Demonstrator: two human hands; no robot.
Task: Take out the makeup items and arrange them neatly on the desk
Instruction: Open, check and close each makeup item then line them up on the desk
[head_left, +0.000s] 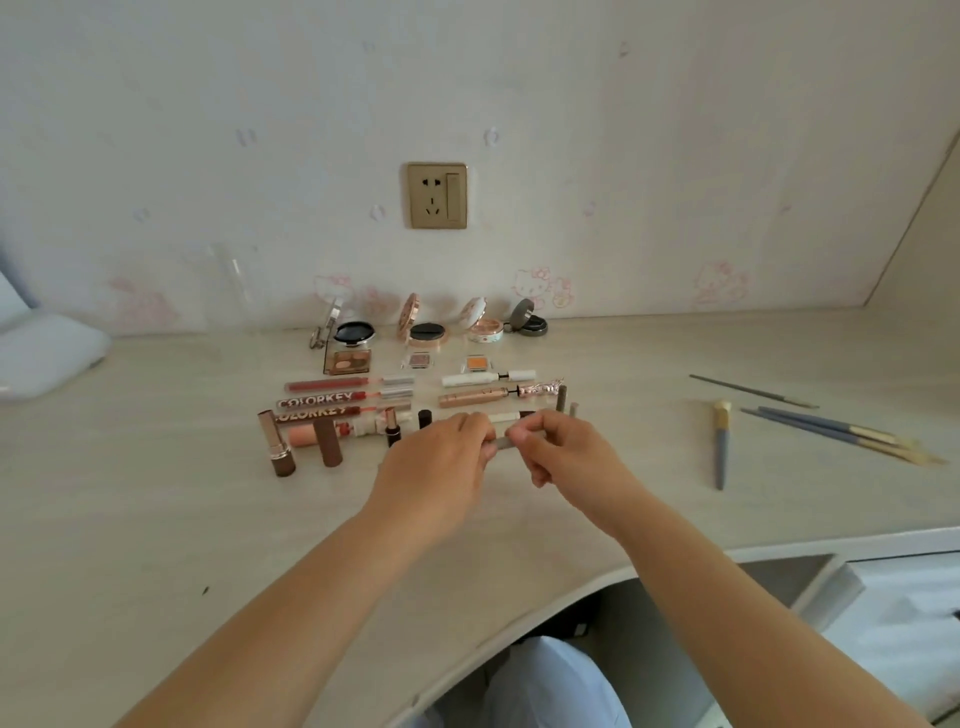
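Bare worktop (156, 519) is lying open in front of and left of the makeup rows (395, 395). Upright lipsticks (280, 447) are blocking the left front corner; brushes (810, 431) are occupying the right side.

Lighting: soft, even daylight, bright and slightly washed out on the wall around the socket (437, 196); shadows below it on the desk (156, 493) faint. Quality: mild overall softness, wide-angle bending of edges far from the socket, no harsh glare.
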